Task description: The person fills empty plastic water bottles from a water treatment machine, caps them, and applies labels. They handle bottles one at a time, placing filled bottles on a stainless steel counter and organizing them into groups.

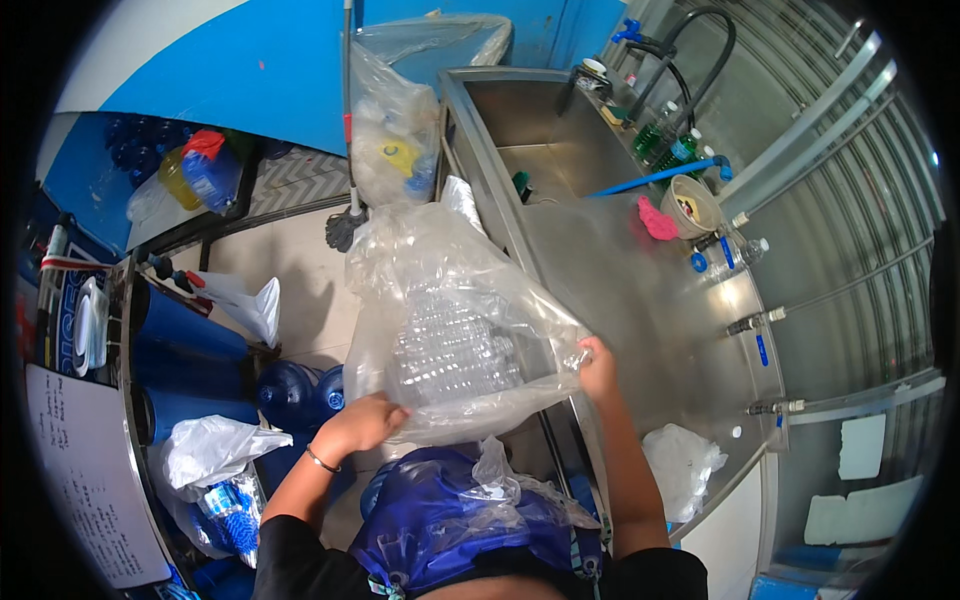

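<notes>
A large clear plastic bag (375, 300) hangs open between my hands, and several clear plastic bottles (455, 345) are packed inside it. My left hand (368, 424) grips the near left part of the bag's rim. On the right, my right hand (598, 368) is closed on the rim beside the steel counter's edge. Below the bag, a blue apron (430, 510) covers my front, with a crumpled clear plastic piece (492, 478) lying on it.
A steel sink (490, 110) and counter (620, 290) run along the right, holding green bottles (685, 150), a tub (692, 205), a pink cloth (655, 218) and valves. Blue water jugs (287, 390) stand left. A mop (345, 228) and a filled bag (395, 150) are behind.
</notes>
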Motion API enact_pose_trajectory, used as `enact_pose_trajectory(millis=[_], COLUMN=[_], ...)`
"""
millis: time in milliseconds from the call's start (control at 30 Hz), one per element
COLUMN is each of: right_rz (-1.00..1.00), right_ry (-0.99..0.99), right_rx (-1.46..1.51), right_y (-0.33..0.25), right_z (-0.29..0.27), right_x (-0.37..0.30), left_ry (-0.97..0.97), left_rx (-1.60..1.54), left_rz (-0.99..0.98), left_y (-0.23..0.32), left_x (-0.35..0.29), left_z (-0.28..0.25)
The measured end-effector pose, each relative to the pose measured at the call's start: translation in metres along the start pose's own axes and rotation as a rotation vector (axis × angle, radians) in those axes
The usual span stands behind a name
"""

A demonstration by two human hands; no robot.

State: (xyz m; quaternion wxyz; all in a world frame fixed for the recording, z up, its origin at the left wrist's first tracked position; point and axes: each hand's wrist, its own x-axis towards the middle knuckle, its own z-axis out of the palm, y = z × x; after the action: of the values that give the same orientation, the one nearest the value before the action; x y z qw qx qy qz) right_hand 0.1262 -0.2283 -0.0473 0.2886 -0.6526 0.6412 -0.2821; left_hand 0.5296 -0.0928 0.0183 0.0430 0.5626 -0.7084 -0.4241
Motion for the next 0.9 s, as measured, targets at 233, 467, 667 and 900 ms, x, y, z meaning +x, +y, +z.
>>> enact_pose_trajectory(millis=[233, 467, 667, 900], right_rz=[-0.069, -0.061, -0.15, 0.124], right_ry=[-0.143, -0.702, -0.316, 0.67], right_rx=[-0.538, -0.378, 0.309, -0.737], right_y=[-0.038, -0.091, -0.006, 0.176], right_z=[0.0, 0.033, -0.08, -0.387], right_x=[-0.062, -0.045, -0.094, -0.135], left_ry=[0.281, 0.33, 0.118, 0.024], left_rx=[0.25, 0.287, 0.662, 0.762], left_rz=[-0.262, 0.118, 0.103, 0.258], left_y=[-0.029, 0.052, 0.05, 0.047], left_x=[0.028, 0.205, 0.321, 0.313], left_z=[0.031, 0.035, 0.078, 0.09])
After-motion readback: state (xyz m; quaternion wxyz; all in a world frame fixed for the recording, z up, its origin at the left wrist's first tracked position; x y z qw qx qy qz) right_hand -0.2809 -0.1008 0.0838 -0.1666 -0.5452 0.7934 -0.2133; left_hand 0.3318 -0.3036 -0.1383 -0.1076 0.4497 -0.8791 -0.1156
